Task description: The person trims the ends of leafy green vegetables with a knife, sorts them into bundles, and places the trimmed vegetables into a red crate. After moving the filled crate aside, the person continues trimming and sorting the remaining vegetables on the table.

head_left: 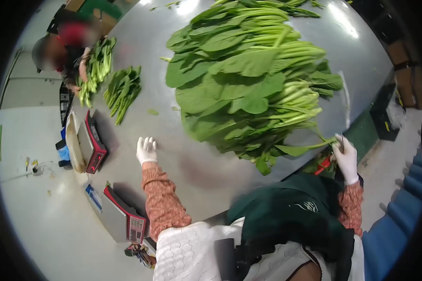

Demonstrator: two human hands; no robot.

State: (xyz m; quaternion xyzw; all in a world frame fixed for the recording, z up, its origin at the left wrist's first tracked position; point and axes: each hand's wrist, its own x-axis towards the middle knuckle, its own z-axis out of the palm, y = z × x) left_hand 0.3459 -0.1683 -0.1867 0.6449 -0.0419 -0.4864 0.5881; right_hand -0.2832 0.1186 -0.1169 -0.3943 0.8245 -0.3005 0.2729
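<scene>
My right hand (pixel 346 159), in a white glove, pinches the stem end of a single leafy green stalk (pixel 305 149) at the table's near right edge. The stalk's leaf points left, toward the lower end of a big heap of leafy greens (pixel 248 79). Leaves in the heap face mostly left and pale stems right. My left hand (pixel 146 150), also in a white glove, rests on the metal table (pixel 206 173), left of the heap. Its fingers are a little apart and hold nothing.
Two red-edged scales (pixel 93 143) (pixel 124 213) stand along the left edge. A smaller bunch of greens (pixel 123 91) lies at the upper left. Beyond it, a co-worker's hands (pixel 83 70) handle another bunch (pixel 98 65). A black crate (pixel 384 112) and cardboard boxes (pixel 408 75) are at right.
</scene>
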